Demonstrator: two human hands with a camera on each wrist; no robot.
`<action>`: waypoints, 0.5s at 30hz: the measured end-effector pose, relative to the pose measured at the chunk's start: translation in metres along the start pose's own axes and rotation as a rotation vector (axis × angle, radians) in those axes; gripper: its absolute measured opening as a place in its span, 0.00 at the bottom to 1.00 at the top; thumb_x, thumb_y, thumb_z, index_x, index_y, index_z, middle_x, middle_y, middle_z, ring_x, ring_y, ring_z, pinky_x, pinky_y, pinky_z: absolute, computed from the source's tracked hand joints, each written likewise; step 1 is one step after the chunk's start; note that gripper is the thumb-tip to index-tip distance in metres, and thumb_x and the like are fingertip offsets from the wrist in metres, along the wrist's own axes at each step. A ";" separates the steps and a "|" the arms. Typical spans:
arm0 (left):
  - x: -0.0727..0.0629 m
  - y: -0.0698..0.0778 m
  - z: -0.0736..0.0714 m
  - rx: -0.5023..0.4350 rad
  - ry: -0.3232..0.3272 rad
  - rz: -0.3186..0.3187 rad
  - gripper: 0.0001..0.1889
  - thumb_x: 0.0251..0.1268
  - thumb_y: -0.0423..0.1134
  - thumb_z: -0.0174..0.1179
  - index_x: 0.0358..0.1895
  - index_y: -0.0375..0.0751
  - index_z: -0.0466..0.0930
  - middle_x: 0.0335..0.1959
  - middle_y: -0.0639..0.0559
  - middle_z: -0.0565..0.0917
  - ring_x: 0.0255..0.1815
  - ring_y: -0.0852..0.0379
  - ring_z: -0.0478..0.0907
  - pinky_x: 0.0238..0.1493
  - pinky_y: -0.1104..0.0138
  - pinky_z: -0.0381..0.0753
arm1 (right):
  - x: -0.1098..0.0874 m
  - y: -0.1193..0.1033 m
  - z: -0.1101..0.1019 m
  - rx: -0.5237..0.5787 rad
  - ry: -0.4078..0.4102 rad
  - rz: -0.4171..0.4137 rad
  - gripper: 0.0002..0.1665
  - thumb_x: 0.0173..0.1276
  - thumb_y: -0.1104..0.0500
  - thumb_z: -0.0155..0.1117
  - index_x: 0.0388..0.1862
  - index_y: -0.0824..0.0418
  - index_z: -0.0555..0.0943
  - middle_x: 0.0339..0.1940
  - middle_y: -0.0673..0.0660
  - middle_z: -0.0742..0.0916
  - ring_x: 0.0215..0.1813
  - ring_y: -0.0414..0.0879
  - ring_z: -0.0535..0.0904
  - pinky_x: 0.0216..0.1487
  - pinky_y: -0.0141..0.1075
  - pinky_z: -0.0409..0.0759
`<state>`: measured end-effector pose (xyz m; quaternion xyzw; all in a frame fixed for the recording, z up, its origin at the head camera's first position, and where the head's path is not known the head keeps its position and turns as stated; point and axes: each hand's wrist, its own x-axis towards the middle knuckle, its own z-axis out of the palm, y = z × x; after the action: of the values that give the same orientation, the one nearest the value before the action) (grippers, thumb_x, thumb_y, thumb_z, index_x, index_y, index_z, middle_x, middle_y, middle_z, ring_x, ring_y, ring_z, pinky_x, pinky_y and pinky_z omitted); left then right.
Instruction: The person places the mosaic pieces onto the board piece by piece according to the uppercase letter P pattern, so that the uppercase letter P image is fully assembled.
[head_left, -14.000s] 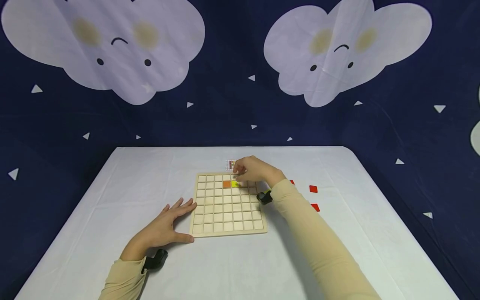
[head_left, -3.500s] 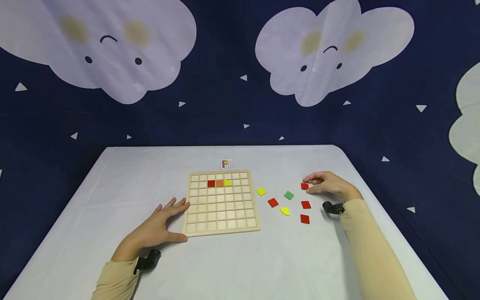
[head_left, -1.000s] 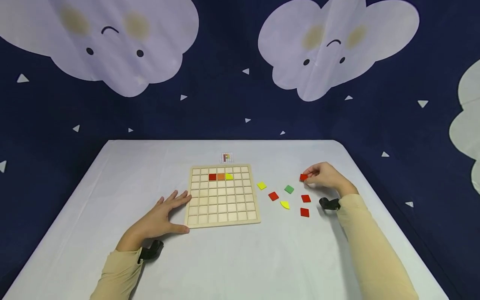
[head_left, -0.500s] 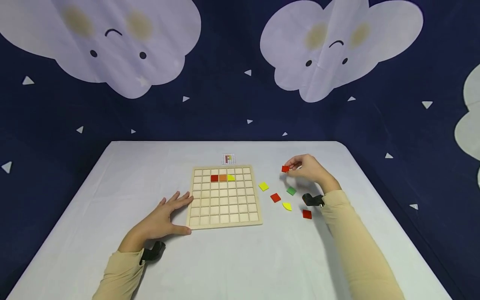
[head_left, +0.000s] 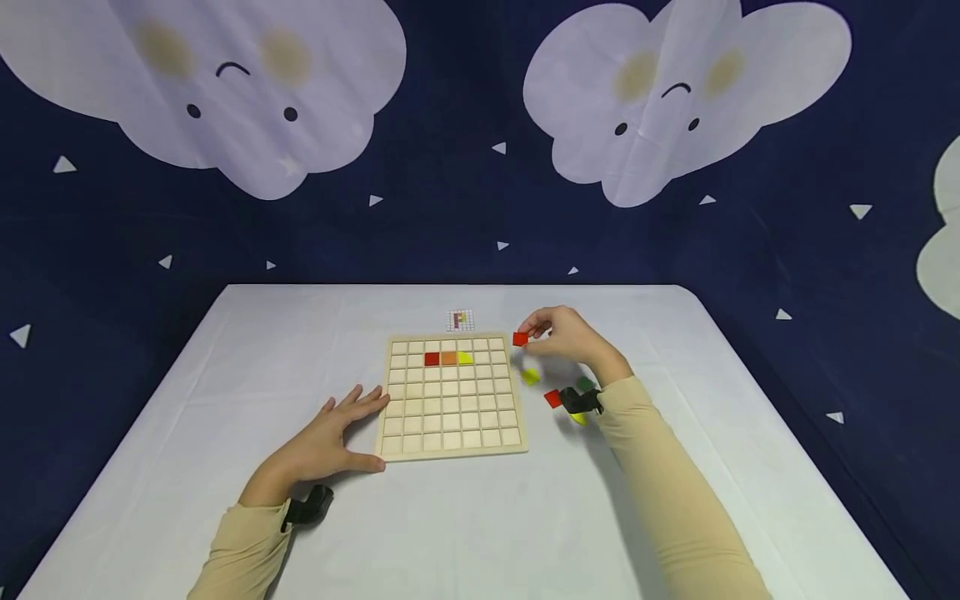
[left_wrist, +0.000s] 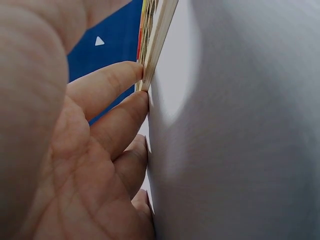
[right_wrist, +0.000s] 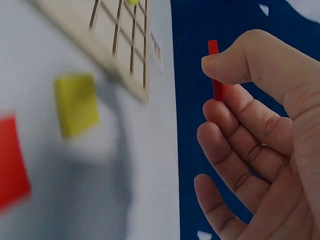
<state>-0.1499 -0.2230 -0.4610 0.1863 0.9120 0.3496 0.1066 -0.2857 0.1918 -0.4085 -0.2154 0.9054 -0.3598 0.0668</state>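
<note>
My right hand (head_left: 568,340) pinches a red square tile (head_left: 520,339) between thumb and fingers, in the air off the board's upper right corner. In the right wrist view the red tile (right_wrist: 213,47) shows edge-on under the thumb. My left hand (head_left: 322,448) lies at the left side of the wooden grid board (head_left: 452,456), fingers spread. Its fingertips (left_wrist: 134,70) touch the board's edge in the left wrist view. A dark red square (head_left: 432,359), an orange square (head_left: 448,358) and a yellow rounded piece (head_left: 465,357) sit side by side in the second row from the top.
Right of the board lie a yellow tile (head_left: 531,377), a red tile (head_left: 552,398), a partly covered green tile (head_left: 586,383) and a yellow quarter-round piece (head_left: 578,419). A small printed pattern card (head_left: 461,320) lies behind the board. The right forearm covers part of the table.
The right hand has taken up a red tile from the right side of the table and carried it left toward the board. The left hand stays at the board's edge.
</note>
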 end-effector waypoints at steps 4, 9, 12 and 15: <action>0.000 0.000 0.001 -0.007 -0.009 0.001 0.56 0.47 0.52 0.85 0.82 0.42 0.69 0.86 0.38 0.62 0.89 0.27 0.44 0.84 0.27 0.34 | 0.008 -0.015 0.012 -0.001 -0.038 -0.006 0.15 0.63 0.61 0.75 0.49 0.61 0.90 0.47 0.55 0.93 0.52 0.52 0.86 0.61 0.48 0.84; -0.001 -0.001 0.000 0.003 -0.004 -0.004 0.56 0.47 0.53 0.85 0.82 0.43 0.69 0.86 0.39 0.62 0.89 0.27 0.45 0.84 0.27 0.34 | 0.018 -0.028 0.030 -0.010 -0.083 -0.010 0.15 0.66 0.60 0.75 0.51 0.60 0.89 0.52 0.55 0.92 0.55 0.52 0.85 0.62 0.47 0.84; -0.001 -0.001 0.000 0.001 -0.001 -0.003 0.56 0.46 0.53 0.85 0.82 0.42 0.69 0.86 0.39 0.62 0.89 0.27 0.45 0.83 0.27 0.35 | 0.022 -0.034 0.039 -0.004 -0.096 -0.008 0.16 0.66 0.60 0.76 0.52 0.60 0.89 0.53 0.55 0.92 0.55 0.52 0.84 0.61 0.44 0.85; 0.000 0.000 0.000 -0.002 0.001 -0.002 0.56 0.47 0.52 0.85 0.81 0.42 0.69 0.86 0.39 0.62 0.89 0.27 0.45 0.83 0.27 0.35 | 0.025 -0.038 0.047 -0.001 -0.110 -0.018 0.16 0.65 0.61 0.76 0.52 0.60 0.88 0.53 0.55 0.91 0.55 0.50 0.84 0.60 0.42 0.85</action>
<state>-0.1495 -0.2230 -0.4613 0.1854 0.9119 0.3503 0.1068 -0.2824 0.1271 -0.4164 -0.2432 0.8985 -0.3476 0.1132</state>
